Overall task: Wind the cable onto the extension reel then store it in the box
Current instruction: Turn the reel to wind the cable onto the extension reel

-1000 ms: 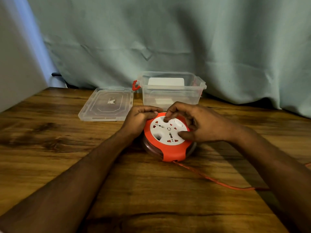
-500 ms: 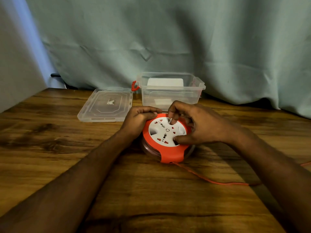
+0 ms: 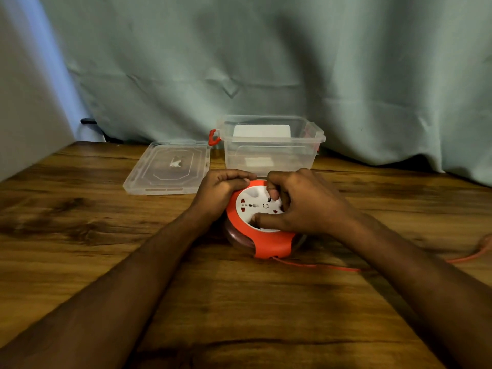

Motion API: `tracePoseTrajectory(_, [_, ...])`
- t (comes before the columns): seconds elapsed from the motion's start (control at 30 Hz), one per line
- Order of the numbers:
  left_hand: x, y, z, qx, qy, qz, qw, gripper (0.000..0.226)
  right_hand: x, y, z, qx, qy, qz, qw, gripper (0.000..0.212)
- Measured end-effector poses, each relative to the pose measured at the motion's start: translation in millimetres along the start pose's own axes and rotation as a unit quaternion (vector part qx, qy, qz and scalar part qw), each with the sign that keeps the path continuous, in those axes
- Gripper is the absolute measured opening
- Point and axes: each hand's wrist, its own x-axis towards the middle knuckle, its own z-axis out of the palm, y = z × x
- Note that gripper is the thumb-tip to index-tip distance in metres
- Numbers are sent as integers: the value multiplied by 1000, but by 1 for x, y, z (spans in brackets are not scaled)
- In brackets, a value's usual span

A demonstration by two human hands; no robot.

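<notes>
My left hand (image 3: 222, 191) curls over the far-left rim of the extension reel (image 3: 262, 222), which sits on the desk (image 3: 80, 235) just in front of the open clear box (image 3: 270, 145). My right hand (image 3: 300, 203) has its fingers (image 3: 273, 194) and thumb hooked into the white socket disc, ready to turn it. The orange cable (image 3: 319, 267) trails from the reel's near edge off to my right, under my forearm. If my forearm pins it, it could snag or drag the reel. A weak left grip would let the housing spin too.
</notes>
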Motion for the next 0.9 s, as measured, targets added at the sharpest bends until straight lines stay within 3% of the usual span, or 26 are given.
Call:
tracePoseTrajectory(0.17, [0, 1, -1, 5, 1, -2, 1000, 24, -2, 8, -2, 27, 33, -56, 997, 31])
tracePoseTrajectory(0.2, [0, 1, -1, 2, 1, -3, 1000, 24, -2, 12, -3, 58, 34, -66, 995, 33])
tracePoseTrajectory(0.33, [-3, 4, 0, 7, -6, 1, 1000, 27, 3, 23, -8, 152, -29, -83, 984, 73])
tracePoseTrajectory(0.57, [-3, 3, 0, 8, -32, -8, 999, 25, 5, 36, -10, 174, -92, -90, 976, 100])
tracePoseTrajectory(0.9, [-6, 6, 0, 12, -48, 0, 999, 24, 3, 40, -15, 184, -132, -81, 971, 98])
